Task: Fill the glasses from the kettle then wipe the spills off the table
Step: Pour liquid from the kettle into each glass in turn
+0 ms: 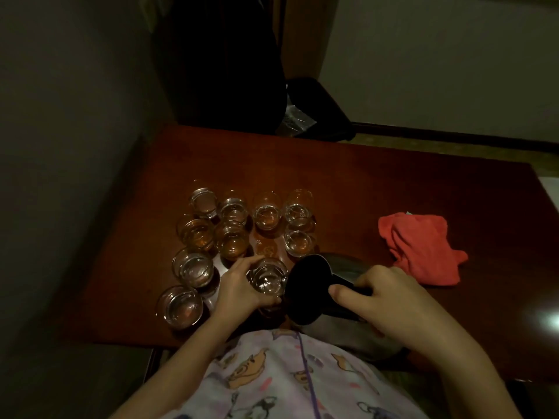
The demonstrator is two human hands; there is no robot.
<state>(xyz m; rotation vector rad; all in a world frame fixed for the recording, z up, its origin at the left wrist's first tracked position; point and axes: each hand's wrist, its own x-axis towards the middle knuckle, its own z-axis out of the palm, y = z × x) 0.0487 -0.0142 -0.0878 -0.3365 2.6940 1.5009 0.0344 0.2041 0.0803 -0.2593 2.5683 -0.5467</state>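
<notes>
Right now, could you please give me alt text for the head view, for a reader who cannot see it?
A person's right hand tips a metal kettle toward a small glass held by the left hand on a dark wooden table. Nine more glasses cluster to the left, and a red cloth lies to the right.

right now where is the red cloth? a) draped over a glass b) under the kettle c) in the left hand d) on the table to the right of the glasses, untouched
d: the red cloth lies crumpled on the table, right of the glasses, with neither hand on it.
</notes>
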